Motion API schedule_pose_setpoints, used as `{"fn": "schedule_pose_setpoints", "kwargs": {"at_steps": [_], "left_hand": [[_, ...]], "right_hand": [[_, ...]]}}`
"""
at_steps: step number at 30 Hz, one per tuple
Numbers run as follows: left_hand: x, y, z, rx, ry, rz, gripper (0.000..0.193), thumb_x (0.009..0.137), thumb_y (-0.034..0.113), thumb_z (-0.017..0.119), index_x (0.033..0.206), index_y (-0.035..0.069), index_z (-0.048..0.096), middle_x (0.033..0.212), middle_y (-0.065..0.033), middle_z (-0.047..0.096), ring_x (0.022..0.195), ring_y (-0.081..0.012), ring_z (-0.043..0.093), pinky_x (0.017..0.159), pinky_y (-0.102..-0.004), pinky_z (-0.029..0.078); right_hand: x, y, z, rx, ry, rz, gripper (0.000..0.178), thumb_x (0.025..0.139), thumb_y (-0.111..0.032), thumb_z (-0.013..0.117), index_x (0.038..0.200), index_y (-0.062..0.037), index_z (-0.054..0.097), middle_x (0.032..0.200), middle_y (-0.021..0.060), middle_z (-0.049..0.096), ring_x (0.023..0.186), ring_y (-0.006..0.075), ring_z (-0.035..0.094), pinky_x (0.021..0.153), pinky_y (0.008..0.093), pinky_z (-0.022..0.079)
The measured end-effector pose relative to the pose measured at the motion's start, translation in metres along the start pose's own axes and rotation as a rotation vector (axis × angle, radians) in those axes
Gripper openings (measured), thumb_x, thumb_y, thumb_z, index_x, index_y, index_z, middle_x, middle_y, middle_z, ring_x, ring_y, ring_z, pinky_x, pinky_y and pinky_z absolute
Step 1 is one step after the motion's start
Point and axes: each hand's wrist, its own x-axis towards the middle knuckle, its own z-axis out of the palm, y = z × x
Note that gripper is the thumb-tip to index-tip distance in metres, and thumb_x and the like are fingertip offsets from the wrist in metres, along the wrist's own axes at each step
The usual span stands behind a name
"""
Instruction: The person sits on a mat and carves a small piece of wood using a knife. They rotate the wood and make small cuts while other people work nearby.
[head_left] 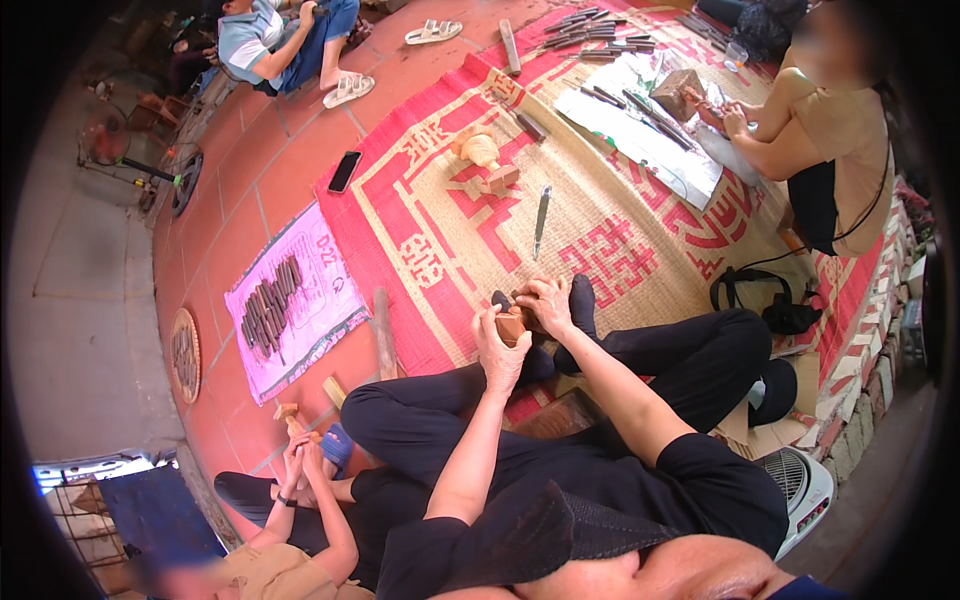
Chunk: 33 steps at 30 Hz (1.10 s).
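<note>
My left hand (498,352) is closed around a small brown wooden block (513,326), held just above the mat near my feet. My right hand (546,306) rests at the block's far right side, its fingers bent over the edge. Whether those fingers grip the block or something small against it is hard to make out. Beyond my hands a slim dark tool with a pale tip (541,222) lies on the patterned straw mat (590,190). Farther off are a pale turned wooden piece (478,148) and a brown block (502,180).
A phone (344,172) lies at the mat's left edge. Dark sticks rest on a pink sack (330,300) and in a round basket (186,355). One person (850,150) works at right, another (290,560) at lower left. A black bag (790,310) and white fan (805,490) are at right.
</note>
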Motion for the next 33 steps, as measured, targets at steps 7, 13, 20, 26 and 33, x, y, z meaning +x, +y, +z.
{"fn": "schedule_pose_setpoints", "kwargs": {"at_steps": [7,13,20,26,33], "left_hand": [[0.003,-0.001,-0.004,-0.023,-0.003,0.014,0.068,0.068,0.017,0.076,0.128,0.011,0.044,0.124,-0.0161,0.042,0.114,-0.0342,0.049,0.094,-0.0433,0.045],[-0.006,-0.002,-0.007,-0.005,-0.052,-0.017,0.07,0.071,0.017,0.075,0.131,0.009,0.041,0.126,-0.0165,0.039,0.115,-0.0313,0.048,0.099,-0.0418,0.042],[-0.006,0.002,-0.008,0.014,-0.002,0.0,0.069,0.068,0.015,0.076,0.128,0.01,0.043,0.122,-0.0169,0.042,0.112,-0.0336,0.05,0.093,-0.0434,0.045],[0.002,0.007,0.0,0.06,-0.042,0.051,0.07,0.068,0.02,0.076,0.13,0.012,0.044,0.126,-0.016,0.041,0.114,-0.0328,0.049,0.095,-0.0434,0.045],[0.0,0.004,-0.001,0.066,-0.049,-0.002,0.07,0.068,0.02,0.076,0.13,0.012,0.043,0.126,-0.0165,0.041,0.114,-0.0337,0.049,0.094,-0.0437,0.045]], "right_hand": [[0.004,-0.008,-0.001,-0.046,0.016,-0.14,0.014,0.078,-0.029,0.066,0.078,-0.0169,0.073,0.089,-0.0034,0.067,0.103,0.0182,0.055,0.094,0.0426,0.029],[0.001,0.005,0.028,-0.223,-0.028,-0.089,0.014,0.076,-0.029,0.067,0.08,-0.0169,0.072,0.087,-0.0029,0.068,0.1,0.0186,0.057,0.09,0.0416,0.031],[0.006,-0.001,0.008,-0.085,-0.08,-0.138,0.016,0.08,-0.03,0.062,0.086,-0.0224,0.075,0.1,-0.0042,0.067,0.109,0.0207,0.054,0.104,0.0513,0.025],[0.017,0.024,0.013,-0.237,-0.112,0.065,0.018,0.081,-0.032,0.061,0.087,-0.0231,0.075,0.104,-0.0025,0.067,0.111,0.0216,0.054,0.105,0.0497,0.025],[0.009,0.014,0.002,-0.061,-0.164,-0.133,0.018,0.075,-0.032,0.065,0.086,-0.0226,0.076,0.102,-0.0046,0.067,0.108,0.0204,0.054,0.102,0.0492,0.027]]}}
